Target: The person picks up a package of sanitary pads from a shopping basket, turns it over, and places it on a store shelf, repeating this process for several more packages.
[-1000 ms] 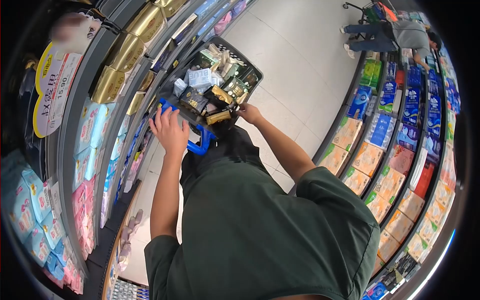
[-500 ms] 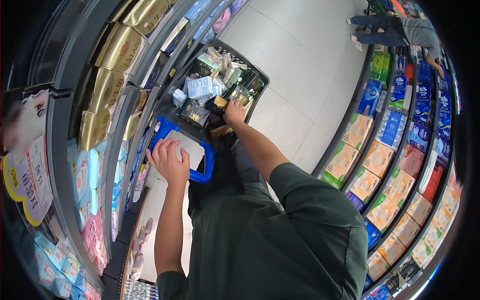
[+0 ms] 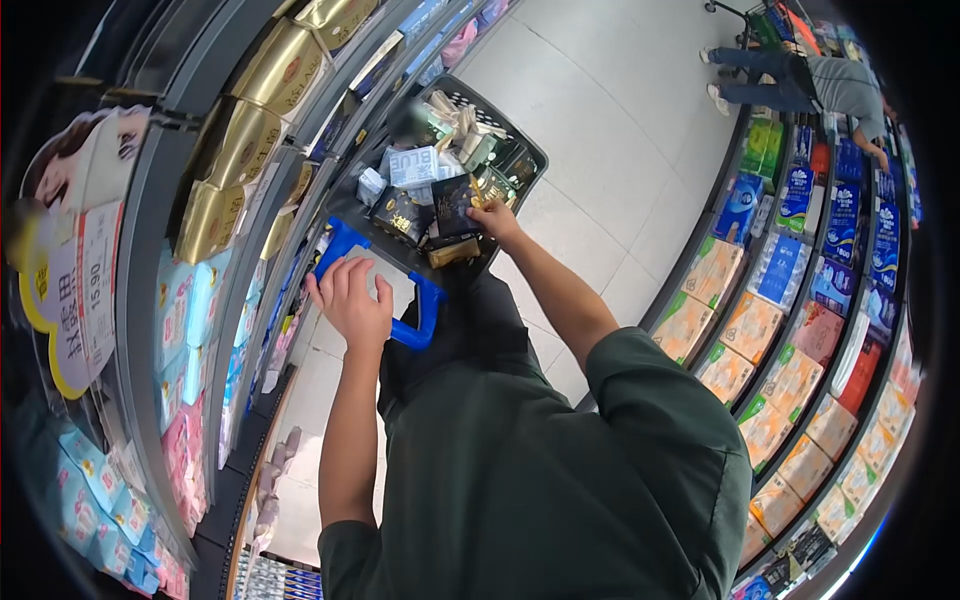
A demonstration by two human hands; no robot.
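Note:
My right hand (image 3: 495, 221) is closed on the edge of a flat black package (image 3: 456, 204) with gold print, over the dark shopping basket (image 3: 535, 160). Around it lie a blue-and-white pack (image 3: 413, 167) marked "BLUE", another black package (image 3: 402, 216) with pale print and a gold-coloured pack (image 3: 453, 253). My left hand (image 3: 356, 303) lies over the basket's blue handle (image 3: 428, 312), fingers loosely stretched and thumb apart. Its palm faces down, and part of the handle is hidden beneath it.
Shelves of gold packs (image 3: 285, 70) and light blue packs (image 3: 180, 310) rise close on the left, with a price sign (image 3: 95, 290). Orange tissue packs (image 3: 755, 320) fill the right shelves. Farther up the tiled aisle (image 3: 590, 130), a person (image 3: 800, 80) reaches toward the shelf.
The black package now shows broad side up in my right hand, where a gold-coloured piece showed before. My left hand stays at the handle. The view has shifted slightly.

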